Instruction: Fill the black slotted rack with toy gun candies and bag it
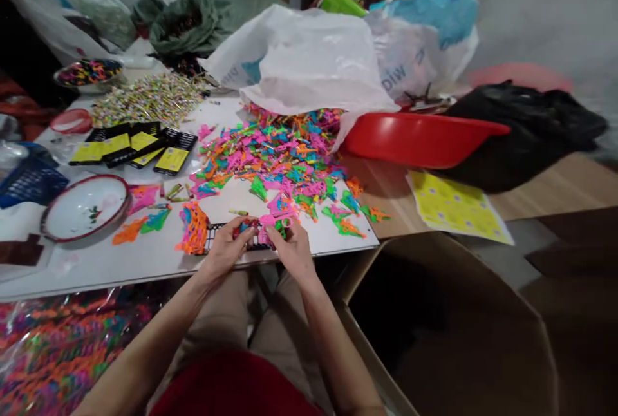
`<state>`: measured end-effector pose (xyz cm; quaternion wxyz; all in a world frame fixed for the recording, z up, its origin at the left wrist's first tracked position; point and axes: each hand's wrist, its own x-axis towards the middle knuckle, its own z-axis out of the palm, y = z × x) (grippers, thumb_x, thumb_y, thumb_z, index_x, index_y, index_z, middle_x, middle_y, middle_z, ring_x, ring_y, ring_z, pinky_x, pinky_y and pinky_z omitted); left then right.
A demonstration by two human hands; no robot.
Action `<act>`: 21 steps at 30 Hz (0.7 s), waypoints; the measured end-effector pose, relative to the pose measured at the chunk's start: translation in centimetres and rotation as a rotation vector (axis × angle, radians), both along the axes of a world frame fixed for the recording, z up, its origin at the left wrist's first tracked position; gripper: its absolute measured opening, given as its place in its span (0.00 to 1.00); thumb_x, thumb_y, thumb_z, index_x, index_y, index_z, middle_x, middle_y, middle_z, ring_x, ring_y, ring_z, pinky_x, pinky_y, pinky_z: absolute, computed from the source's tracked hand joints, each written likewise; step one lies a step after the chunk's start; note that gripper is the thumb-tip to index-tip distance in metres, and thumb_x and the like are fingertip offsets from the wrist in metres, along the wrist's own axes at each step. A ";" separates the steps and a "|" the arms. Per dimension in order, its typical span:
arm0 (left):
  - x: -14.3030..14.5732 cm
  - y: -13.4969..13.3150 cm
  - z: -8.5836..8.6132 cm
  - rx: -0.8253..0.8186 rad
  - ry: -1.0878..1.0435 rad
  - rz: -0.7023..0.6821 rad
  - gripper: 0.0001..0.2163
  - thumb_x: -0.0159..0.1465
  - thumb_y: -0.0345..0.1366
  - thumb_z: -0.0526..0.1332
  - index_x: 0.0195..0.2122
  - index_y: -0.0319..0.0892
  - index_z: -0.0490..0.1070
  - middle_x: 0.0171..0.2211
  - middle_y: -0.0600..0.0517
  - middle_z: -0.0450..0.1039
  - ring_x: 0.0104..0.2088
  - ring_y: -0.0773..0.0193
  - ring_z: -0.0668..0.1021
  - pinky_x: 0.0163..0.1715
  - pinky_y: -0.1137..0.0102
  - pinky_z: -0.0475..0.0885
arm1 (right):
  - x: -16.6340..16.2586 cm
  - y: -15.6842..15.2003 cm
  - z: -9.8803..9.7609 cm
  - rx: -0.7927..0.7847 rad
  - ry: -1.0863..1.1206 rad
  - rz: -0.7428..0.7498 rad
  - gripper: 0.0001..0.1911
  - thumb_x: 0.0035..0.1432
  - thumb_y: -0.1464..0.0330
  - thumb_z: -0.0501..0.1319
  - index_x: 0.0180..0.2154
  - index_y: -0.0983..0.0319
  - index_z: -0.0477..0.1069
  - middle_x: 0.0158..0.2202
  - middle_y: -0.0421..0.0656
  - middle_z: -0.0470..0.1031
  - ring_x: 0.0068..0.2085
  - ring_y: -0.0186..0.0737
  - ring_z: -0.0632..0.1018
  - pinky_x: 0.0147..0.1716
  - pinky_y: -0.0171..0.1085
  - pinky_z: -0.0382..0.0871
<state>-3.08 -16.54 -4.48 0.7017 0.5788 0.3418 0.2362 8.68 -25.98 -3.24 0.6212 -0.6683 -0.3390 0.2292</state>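
Observation:
At the table's front edge, my left hand (228, 245) is closed, its fingertips round a small red-and-blue piece (244, 228) whose kind I cannot make out. My right hand (297, 250) pinches a pink plastic toy (276, 215), possibly gun-shaped; a green bit shows by its fingers. Under both hands lies a black plastic lattice strip (215, 233), partly covered by them. A row of orange plastic toys (194, 229) stands packed at its left end. Beyond my hands spreads a heap of pink, green, blue and orange plastic toys (270, 152).
Left stand a white enamel bowl (87, 207) with a red rim, black-and-yellow packs (140, 145) and a pile of small pale pieces (149, 97). A white plastic bag (318, 55) overhangs the heap. Right are a red basin (420, 139), a yellow sheet (458, 207) and an open carton (512, 319).

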 end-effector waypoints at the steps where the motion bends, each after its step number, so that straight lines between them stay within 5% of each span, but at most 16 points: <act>1: 0.1 -0.5 -0.7 0.003 -0.006 -0.015 0.23 0.53 0.50 0.67 0.44 0.39 0.72 0.19 0.58 0.66 0.15 0.76 0.60 0.14 0.78 0.52 | -0.2 -0.6 -0.3 -0.009 0.007 -0.002 0.12 0.55 0.60 0.60 0.35 0.62 0.72 0.30 0.41 0.76 0.31 0.37 0.75 0.32 0.35 0.71; 8: 0.3 -1.2 -1.5 0.061 0.009 0.022 0.19 0.56 0.48 0.65 0.43 0.40 0.75 0.20 0.57 0.67 0.17 0.73 0.63 0.16 0.77 0.55 | -0.5 -2.3 -0.5 -0.051 -0.056 0.017 0.11 0.57 0.61 0.59 0.38 0.62 0.72 0.34 0.41 0.77 0.35 0.37 0.75 0.38 0.35 0.70; 13: -0.2 -0.7 -0.8 0.302 0.117 0.043 0.13 0.56 0.44 0.65 0.38 0.42 0.77 0.29 0.52 0.76 0.27 0.67 0.74 0.27 0.74 0.66 | -0.6 -2.1 -0.5 -0.112 -0.091 0.021 0.11 0.56 0.61 0.59 0.35 0.62 0.72 0.30 0.40 0.76 0.31 0.36 0.73 0.33 0.33 0.68; 17: -1.1 -1.2 -1.7 0.482 0.193 0.012 0.10 0.59 0.40 0.62 0.39 0.44 0.77 0.38 0.50 0.79 0.36 0.63 0.77 0.36 0.70 0.70 | -1.3 -1.7 -2.0 -0.156 -0.126 -0.002 0.10 0.56 0.61 0.58 0.32 0.61 0.70 0.29 0.41 0.74 0.32 0.38 0.73 0.35 0.35 0.68; 21: -1.1 -2.4 -3.6 0.496 0.218 0.010 0.10 0.62 0.39 0.58 0.41 0.44 0.76 0.39 0.49 0.79 0.39 0.61 0.78 0.43 0.67 0.72 | -0.1 -1.0 -3.9 -0.237 -0.126 0.037 0.11 0.54 0.60 0.57 0.29 0.61 0.68 0.26 0.40 0.72 0.29 0.38 0.72 0.33 0.35 0.68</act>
